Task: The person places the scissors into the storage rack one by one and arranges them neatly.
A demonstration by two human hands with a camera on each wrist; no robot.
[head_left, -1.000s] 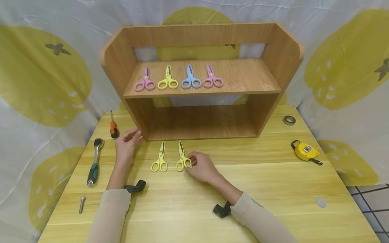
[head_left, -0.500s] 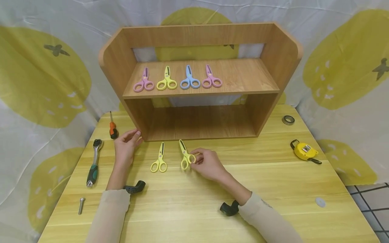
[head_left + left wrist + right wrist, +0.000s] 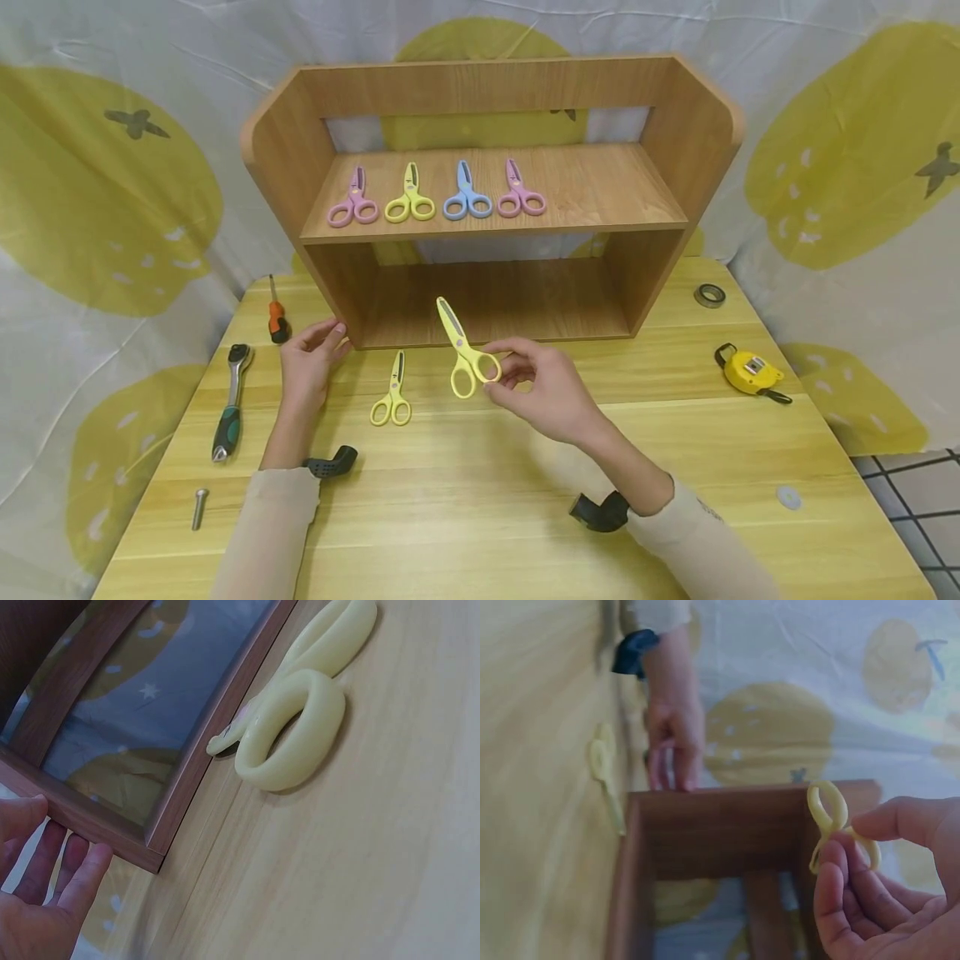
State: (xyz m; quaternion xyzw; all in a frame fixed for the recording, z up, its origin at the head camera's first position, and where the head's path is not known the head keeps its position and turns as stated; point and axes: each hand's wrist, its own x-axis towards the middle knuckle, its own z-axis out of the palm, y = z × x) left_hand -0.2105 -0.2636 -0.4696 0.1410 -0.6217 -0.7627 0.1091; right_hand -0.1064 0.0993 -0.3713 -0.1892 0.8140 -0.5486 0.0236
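My right hand (image 3: 543,387) pinches one handle loop of a pair of yellow scissors (image 3: 461,348), raised above the table with the blades pointing up and slightly left, in front of the shelf's lower compartment. The right wrist view shows thumb and fingers on the loop of those scissors (image 3: 829,806). My left hand (image 3: 307,358) rests its fingertips against the lower left side of the wooden shelf (image 3: 112,844). A second pair of yellow scissors (image 3: 392,393) lies on the table between the hands. On the upper board lie pink (image 3: 355,200), yellow (image 3: 410,197), blue (image 3: 467,195) and pink scissors (image 3: 517,192).
To the left lie a screwdriver (image 3: 277,317), a ratchet wrench (image 3: 231,404) and a bolt (image 3: 198,508). A roll of tape (image 3: 709,295), a yellow tape measure (image 3: 750,372) and a washer (image 3: 789,497) lie to the right. A patterned curtain (image 3: 97,350) hangs behind.
My right hand has picked the right-hand yellow scissors up off the table, lifting them toward the shelf and slightly right while they tilt left. My left hand has stayed at the shelf.
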